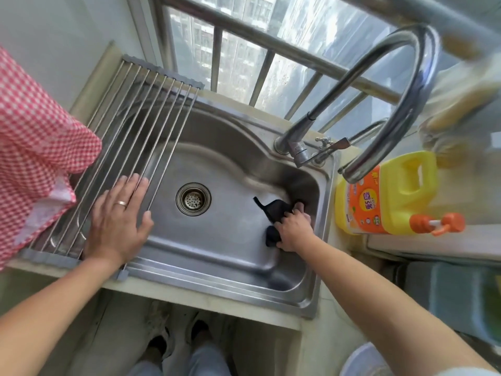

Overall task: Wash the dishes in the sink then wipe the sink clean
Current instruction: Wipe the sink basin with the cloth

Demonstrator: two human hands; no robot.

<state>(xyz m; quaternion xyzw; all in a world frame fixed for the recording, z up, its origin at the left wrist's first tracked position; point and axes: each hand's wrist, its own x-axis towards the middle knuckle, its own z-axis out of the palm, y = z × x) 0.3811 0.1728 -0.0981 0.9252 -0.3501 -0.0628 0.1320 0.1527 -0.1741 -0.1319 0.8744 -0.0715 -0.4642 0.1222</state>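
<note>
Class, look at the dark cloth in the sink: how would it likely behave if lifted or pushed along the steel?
Probably floppy: the dark cloth bunches and folds under the right hand that grips it. Likely light, since one hand manages it. Pushed, it should glide over the smooth sink, crumpling rather than keeping its shape.

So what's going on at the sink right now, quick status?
Left hand flat on the drying rack. Right hand grips dark cloth, wiping the sink by its right wall. No dishes in basin; nothing blocking.

left hand [119,221]: flat, fingers straight, spread | right hand [294,229]: fingers curled, gripping | both arms extended
</note>
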